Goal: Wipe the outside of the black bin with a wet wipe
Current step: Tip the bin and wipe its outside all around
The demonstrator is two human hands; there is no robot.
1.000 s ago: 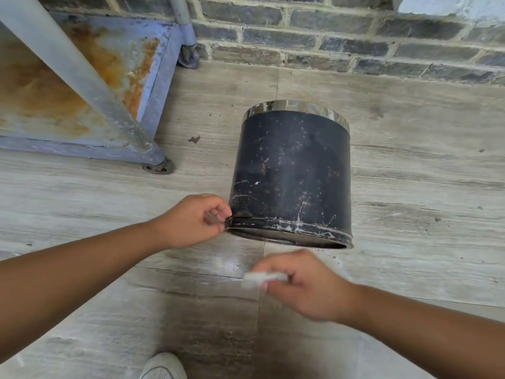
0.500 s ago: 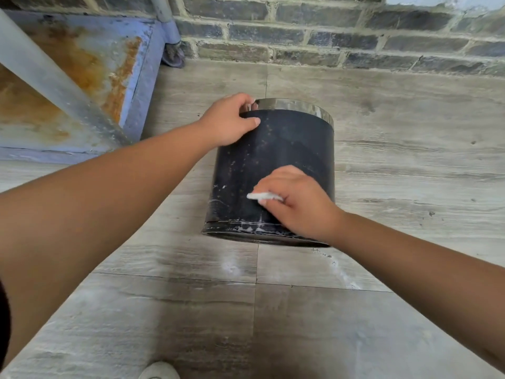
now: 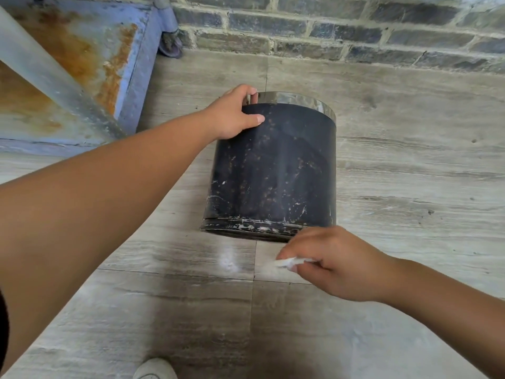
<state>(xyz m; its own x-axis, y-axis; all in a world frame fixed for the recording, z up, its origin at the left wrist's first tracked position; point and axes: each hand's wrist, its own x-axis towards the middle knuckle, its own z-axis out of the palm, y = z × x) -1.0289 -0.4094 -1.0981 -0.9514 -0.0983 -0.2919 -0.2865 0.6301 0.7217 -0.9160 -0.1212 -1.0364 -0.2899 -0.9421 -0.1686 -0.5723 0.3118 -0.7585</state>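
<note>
The black bin (image 3: 276,170) lies on its side on the floor, its chrome rim pointing toward the brick wall and its scuffed base toward me. Its black side is speckled with dirt. My left hand (image 3: 232,116) grips the bin at the rim end, fingers over the chrome edge and thumb on the black side. My right hand (image 3: 336,263) is just off the bin's base, near the floor, and pinches a folded white wet wipe (image 3: 287,261). The wipe does not touch the bin.
A rusty blue metal cart (image 3: 90,58) with a grey post and castor wheels stands at the back left. A dark brick wall (image 3: 355,31) runs along the back. The floor is grey wood-look tile (image 3: 410,173). My white shoe (image 3: 154,369) shows at the bottom edge.
My right hand slid with the wipe from the bin's side down past its base and off it. My left hand, at the base a second ago, stays gripping the rim.
</note>
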